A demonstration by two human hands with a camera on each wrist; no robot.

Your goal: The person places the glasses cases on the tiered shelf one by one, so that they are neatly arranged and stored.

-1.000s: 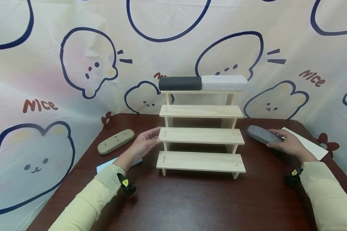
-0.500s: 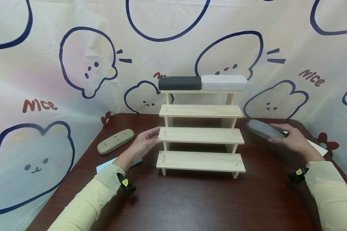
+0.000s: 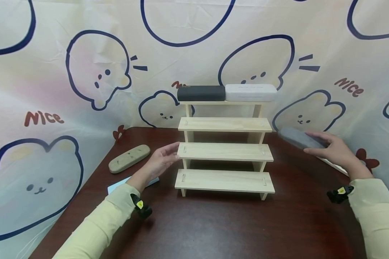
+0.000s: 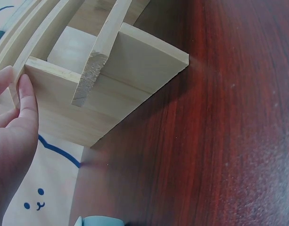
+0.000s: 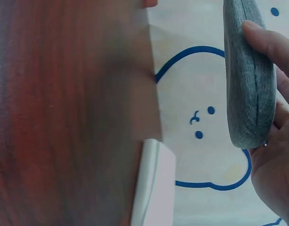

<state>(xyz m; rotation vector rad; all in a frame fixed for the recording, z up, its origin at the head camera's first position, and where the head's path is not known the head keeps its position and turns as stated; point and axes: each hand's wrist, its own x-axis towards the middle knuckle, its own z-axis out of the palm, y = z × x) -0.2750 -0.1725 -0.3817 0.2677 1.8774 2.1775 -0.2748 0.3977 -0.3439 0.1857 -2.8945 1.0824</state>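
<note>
My right hand grips a grey glasses case and holds it above the table at the right. The right wrist view shows the thumb across the grey case, beside its seam, with fingers behind it. At the centre stands a pale wooden step shelf with tiered planks. My left hand pinches the left end of one middle plank; in the left wrist view, thumb and fingers lie on both sides of that plank. A black case and a white case sit side by side on the top tier.
A mottled olive-beige case lies on the dark red-brown table at left. A light blue object is partly hidden behind my left forearm. A white case lies near the right table edge. A patterned cloth hangs behind.
My right hand has lifted the grey glasses case off the table, moving up and slightly right. My left hand and the step shelf have stayed in place.
</note>
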